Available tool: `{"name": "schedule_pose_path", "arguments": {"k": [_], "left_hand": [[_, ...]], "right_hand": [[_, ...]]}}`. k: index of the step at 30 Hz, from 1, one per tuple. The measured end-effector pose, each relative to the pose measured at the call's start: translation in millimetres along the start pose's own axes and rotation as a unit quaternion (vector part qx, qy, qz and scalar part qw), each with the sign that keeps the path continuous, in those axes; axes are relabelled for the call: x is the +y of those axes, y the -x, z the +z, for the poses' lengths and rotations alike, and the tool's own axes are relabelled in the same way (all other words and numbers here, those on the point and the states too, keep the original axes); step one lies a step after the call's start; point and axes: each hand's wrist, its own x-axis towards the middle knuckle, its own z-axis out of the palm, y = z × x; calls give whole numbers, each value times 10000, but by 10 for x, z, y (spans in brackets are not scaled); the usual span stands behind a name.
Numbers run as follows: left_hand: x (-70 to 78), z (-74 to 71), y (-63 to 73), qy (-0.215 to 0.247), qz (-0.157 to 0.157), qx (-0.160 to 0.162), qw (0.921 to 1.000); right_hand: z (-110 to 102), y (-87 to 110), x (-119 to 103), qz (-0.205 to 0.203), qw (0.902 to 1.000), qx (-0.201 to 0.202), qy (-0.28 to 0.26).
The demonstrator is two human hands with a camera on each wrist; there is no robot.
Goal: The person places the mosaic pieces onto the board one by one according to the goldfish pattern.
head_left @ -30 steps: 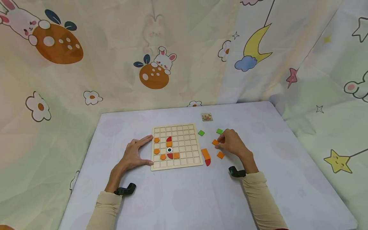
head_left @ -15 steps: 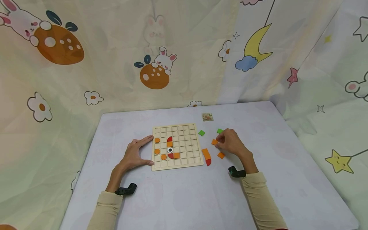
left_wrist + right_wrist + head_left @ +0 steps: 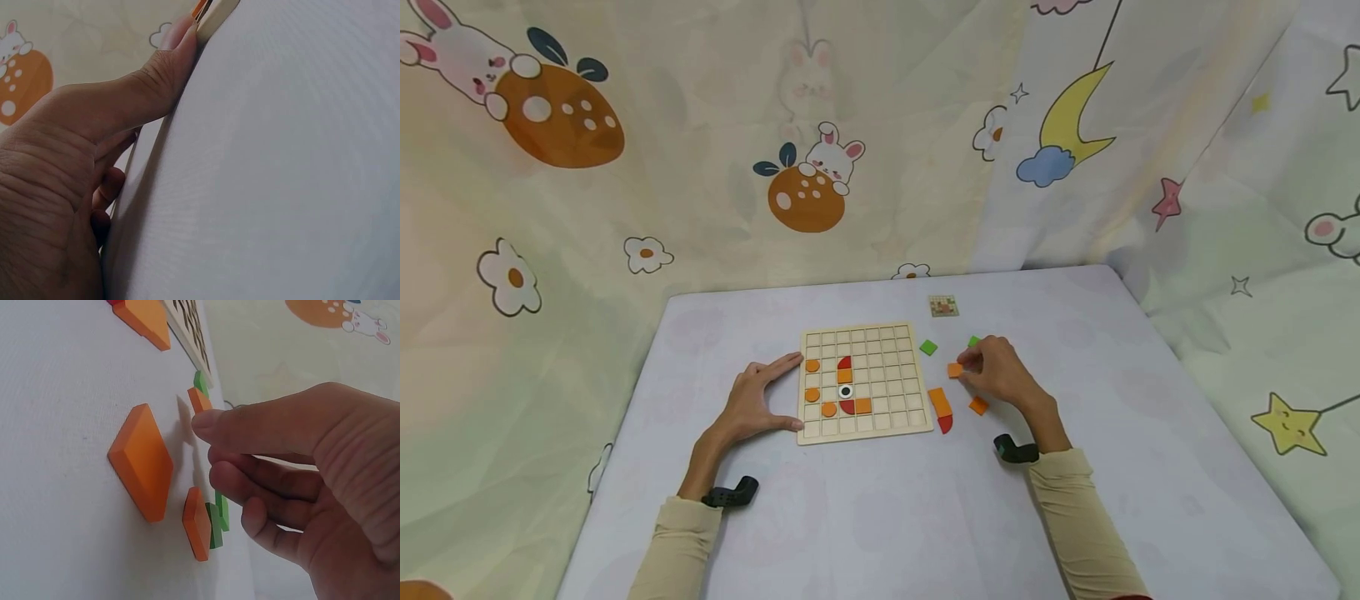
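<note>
My right hand pinches an orange square tile between thumb and fingertips, right of the wooden grid board. In the right wrist view that orange tile stands out past the thumb tip, its shadow on the cloth. My left hand rests at the board's left edge, thumb and fingers spread and fairly straight. The board bears orange discs, orange squares, red quarter-circles and a white eye piece. The left wrist view shows the thumb against the board's edge.
Beside the board lie orange pieces and a red quarter-circle. Another orange square sits below the right hand. Green tiles lie farther back, near a small picture card. In the right wrist view another orange tile lies beneath the fingers.
My right hand has shifted slightly left with the orange square tile, which now shows more clearly past the fingertips. The left hand keeps its place on the board's edge.
</note>
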Motion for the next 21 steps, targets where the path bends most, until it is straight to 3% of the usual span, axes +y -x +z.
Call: {"name": "schedule_pose_path", "arguments": {"k": [12,21], "left_hand": [[20,-6,7,42,-95,-24,9999],[16,-2,2,38,-54,-5,10000]], "right_hand": [[65,-30,-39,151,9996,-177,-149],[108,-58,-45,-27,9997,-161,-172]]}}
